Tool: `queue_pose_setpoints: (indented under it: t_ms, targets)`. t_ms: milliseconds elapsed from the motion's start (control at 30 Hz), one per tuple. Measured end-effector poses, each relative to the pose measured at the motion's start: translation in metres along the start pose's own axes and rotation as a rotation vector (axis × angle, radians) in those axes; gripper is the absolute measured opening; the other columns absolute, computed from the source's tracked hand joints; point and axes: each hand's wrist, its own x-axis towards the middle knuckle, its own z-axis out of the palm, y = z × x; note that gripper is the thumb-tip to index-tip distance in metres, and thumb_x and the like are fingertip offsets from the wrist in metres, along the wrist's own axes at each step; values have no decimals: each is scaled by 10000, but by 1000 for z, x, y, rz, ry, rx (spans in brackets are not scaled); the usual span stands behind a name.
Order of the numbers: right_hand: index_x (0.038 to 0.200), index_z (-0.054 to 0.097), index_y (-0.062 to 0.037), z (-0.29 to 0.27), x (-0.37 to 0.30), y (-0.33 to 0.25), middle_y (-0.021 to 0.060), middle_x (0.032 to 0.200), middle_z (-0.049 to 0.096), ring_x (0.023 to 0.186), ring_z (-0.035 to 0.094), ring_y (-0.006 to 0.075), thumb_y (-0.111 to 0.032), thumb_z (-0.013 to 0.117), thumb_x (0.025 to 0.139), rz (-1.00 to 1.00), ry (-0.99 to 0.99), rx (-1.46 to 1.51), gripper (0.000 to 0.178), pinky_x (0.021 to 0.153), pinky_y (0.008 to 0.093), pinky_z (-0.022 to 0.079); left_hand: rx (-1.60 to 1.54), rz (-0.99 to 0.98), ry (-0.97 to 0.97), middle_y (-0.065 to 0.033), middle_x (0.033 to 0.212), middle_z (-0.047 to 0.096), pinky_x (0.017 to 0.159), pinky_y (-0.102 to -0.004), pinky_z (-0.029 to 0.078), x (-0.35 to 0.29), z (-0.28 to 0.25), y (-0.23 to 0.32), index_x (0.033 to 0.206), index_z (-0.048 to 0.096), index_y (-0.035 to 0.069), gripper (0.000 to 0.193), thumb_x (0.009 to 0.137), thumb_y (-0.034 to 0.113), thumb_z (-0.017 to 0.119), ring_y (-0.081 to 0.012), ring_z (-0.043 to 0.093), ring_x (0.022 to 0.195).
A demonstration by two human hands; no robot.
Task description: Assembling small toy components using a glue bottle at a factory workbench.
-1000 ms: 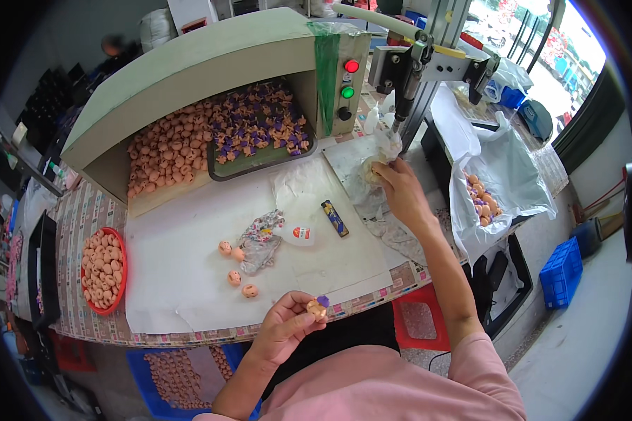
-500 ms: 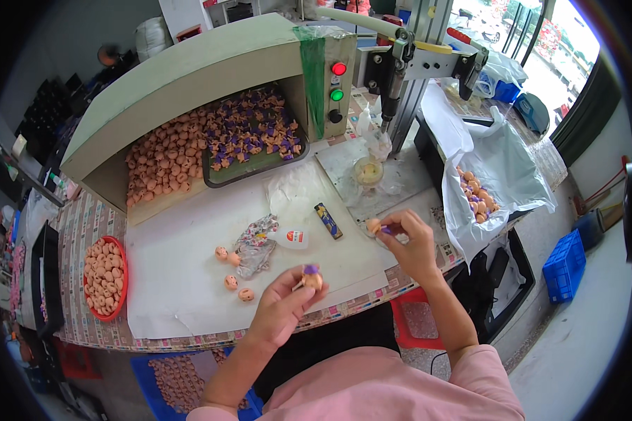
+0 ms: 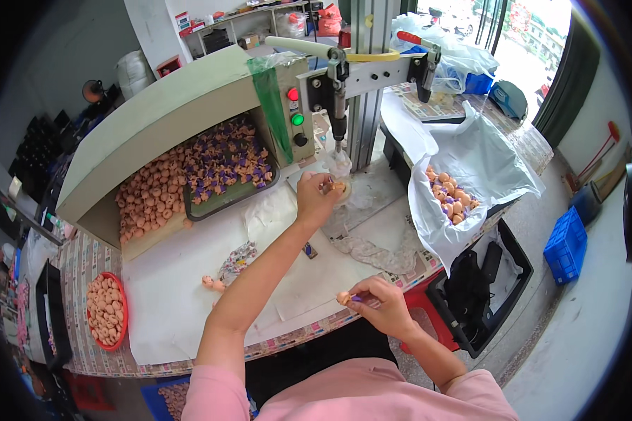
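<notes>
My left hand point(image 3: 316, 200) reaches far across the table with its fingers closed on a small doll body point(image 3: 337, 186). This piece is at the small clear dish point(image 3: 345, 191) beneath the press; whether it touches the dish I cannot tell. Nearer to me, at the table's front edge, my right hand point(image 3: 380, 306) pinches a small doll figure point(image 3: 345, 298) with a peach round head and a purple body. Loose peach doll heads point(image 3: 213, 283) lie beside a crumpled patterned plastic bag point(image 3: 237, 259), partly hidden behind my left forearm.
A beige hooded machine point(image 3: 168, 119) covers a pile of doll heads point(image 3: 151, 193) and a dark tray point(image 3: 221, 203) of purple-clad bodies. At left stands a red basket point(image 3: 125, 319) of heads. A white-lined box point(image 3: 495, 168) at right holds assembled figures. The metal press point(image 3: 339, 105) rises behind the dish.
My left hand has moved forward with the doll body to the dish under the press. My right hand has drawn back toward me, still pinching its figure. The view has shifted too.
</notes>
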Motion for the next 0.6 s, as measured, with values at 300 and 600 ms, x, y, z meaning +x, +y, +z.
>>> queue_pose_setpoints:
  t_ms: [300, 600]
  targets:
    - [931, 653, -16, -8, -1, 3, 81, 883, 631, 765, 657, 158, -13, 737, 777, 16, -3, 113, 174, 660, 263, 539, 388, 321, 55, -129, 1007, 500, 811, -373, 460, -1, 18, 0, 937, 593, 11, 330, 650, 45, 752, -283, 519, 946]
    - [935, 642, -11, -16, -9, 5, 81, 880, 629, 756, 653, 151, -11, 727, 788, 9, 4, 173, 170, 670, 260, 538, -466, -9, 198, -23, 1038, 618, 830, -274, 410, 99, -64, 116, 1196, 577, 53, 466, 975, 443, 452, -113, 544, 920]
